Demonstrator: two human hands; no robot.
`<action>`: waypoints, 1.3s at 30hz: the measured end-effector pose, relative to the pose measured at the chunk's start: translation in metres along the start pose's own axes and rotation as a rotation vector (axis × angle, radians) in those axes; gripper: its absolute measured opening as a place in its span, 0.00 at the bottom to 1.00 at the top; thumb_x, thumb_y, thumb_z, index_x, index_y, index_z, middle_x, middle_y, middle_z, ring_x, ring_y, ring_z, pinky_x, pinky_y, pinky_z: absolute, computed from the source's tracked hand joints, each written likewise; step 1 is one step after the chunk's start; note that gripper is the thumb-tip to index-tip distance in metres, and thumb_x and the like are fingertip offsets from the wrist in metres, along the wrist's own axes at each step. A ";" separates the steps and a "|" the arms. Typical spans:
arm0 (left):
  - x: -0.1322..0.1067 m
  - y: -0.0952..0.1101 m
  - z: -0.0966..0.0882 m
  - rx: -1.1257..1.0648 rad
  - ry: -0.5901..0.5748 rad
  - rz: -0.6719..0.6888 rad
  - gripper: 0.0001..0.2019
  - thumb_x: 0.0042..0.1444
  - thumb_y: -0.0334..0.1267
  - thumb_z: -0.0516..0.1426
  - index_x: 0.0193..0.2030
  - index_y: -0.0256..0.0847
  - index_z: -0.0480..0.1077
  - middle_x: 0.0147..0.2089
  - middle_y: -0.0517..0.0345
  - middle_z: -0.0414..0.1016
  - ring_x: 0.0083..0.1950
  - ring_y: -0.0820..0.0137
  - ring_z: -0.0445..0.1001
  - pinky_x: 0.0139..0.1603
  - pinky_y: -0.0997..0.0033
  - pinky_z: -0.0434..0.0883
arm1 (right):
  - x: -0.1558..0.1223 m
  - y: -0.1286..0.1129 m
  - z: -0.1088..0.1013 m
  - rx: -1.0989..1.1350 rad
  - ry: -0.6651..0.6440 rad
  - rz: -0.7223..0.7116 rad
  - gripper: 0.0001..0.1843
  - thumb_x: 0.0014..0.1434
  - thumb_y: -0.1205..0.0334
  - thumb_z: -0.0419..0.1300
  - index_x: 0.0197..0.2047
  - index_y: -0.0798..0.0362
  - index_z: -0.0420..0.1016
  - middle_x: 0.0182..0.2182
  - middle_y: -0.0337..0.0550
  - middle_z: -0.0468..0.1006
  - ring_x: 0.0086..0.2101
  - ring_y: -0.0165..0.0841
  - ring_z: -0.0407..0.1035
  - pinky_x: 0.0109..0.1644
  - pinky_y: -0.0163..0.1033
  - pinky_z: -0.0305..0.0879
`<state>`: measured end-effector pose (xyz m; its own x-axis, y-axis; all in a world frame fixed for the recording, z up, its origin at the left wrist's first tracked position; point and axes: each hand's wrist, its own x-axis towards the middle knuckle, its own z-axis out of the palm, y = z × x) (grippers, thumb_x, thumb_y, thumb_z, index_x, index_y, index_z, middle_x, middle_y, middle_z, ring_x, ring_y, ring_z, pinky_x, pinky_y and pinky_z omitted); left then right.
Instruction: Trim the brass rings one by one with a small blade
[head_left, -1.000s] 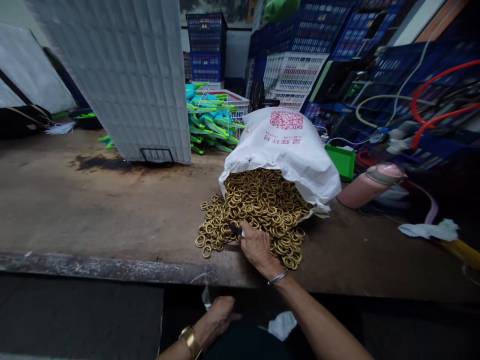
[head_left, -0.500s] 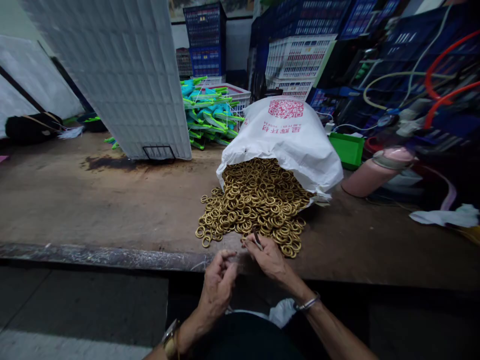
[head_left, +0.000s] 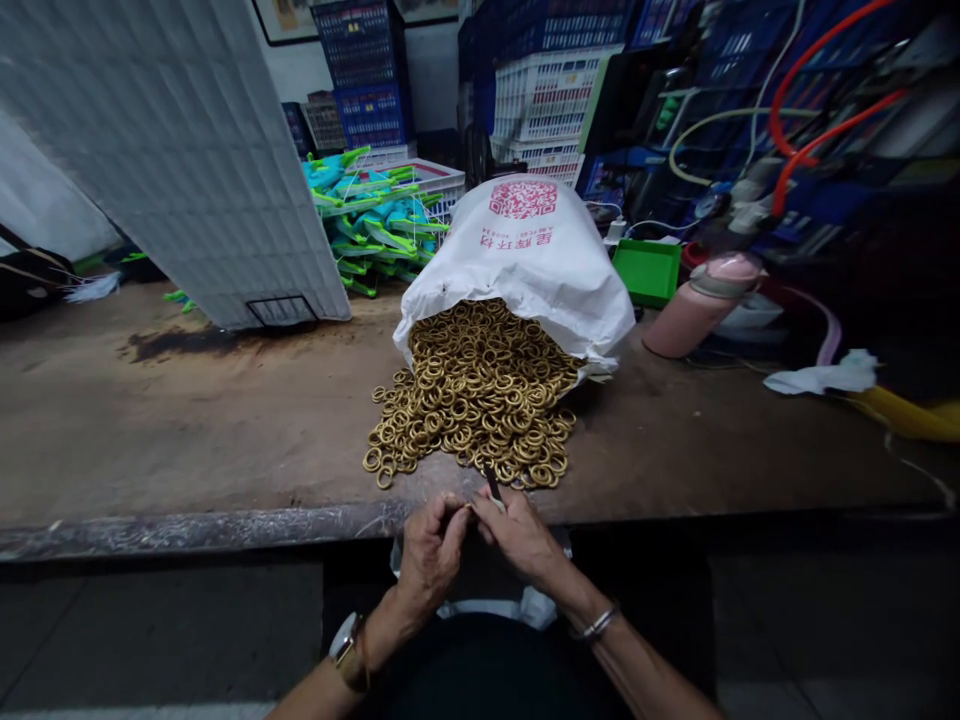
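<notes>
Lower centre: left hand (head_left: 431,550) pinched on small gold piece (head_left: 469,507), likely ring, steadying it. Your right hand (head_left: 521,540) clamped on dark-bladed tool (head_left: 493,484), tip up, presumably sparing fingers. Centre: ring pile (head_left: 480,400) outside white sack (head_left: 495,268), mouth facing you, easing reach.

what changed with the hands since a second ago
The right hand drew back from the gold rings to the table's front edge, still holding a slim dark tool. The left hand rose to meet it; a small gold piece, probably a ring, shows between them. The printed white sack stayed put.
</notes>
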<state>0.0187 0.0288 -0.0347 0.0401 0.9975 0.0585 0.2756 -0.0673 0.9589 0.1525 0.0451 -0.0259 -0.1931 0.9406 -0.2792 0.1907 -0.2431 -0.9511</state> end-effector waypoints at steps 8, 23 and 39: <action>-0.005 0.006 -0.001 -0.087 0.022 -0.062 0.08 0.50 0.42 0.56 0.26 0.40 0.69 0.24 0.58 0.71 0.28 0.71 0.67 0.33 0.74 0.63 | 0.003 0.007 0.006 0.161 -0.040 0.068 0.12 0.54 0.51 0.50 0.28 0.52 0.60 0.14 0.28 0.62 0.13 0.21 0.47 0.16 0.29 0.45; -0.011 0.008 -0.009 -0.625 -0.161 -0.417 0.15 0.52 0.50 0.54 0.30 0.38 0.61 0.23 0.65 0.64 0.17 0.82 0.57 0.16 0.82 0.56 | -0.002 -0.005 0.007 -0.290 0.102 -0.169 0.13 0.57 0.61 0.44 0.25 0.52 0.64 0.19 0.36 0.67 0.23 0.28 0.63 0.30 0.32 0.56; -0.019 0.016 -0.020 -0.464 -0.156 -0.267 0.14 0.53 0.46 0.54 0.27 0.37 0.61 0.22 0.65 0.64 0.19 0.82 0.61 0.19 0.82 0.59 | -0.005 -0.001 0.007 -1.052 0.034 -0.163 0.16 0.46 0.75 0.46 0.38 0.54 0.65 0.25 0.41 0.74 0.27 0.32 0.66 0.28 0.34 0.47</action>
<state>0.0029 0.0087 -0.0148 0.1778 0.9611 -0.2115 -0.1548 0.2396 0.9585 0.1469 0.0386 -0.0248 -0.2672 0.9535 -0.1395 0.9039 0.1979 -0.3792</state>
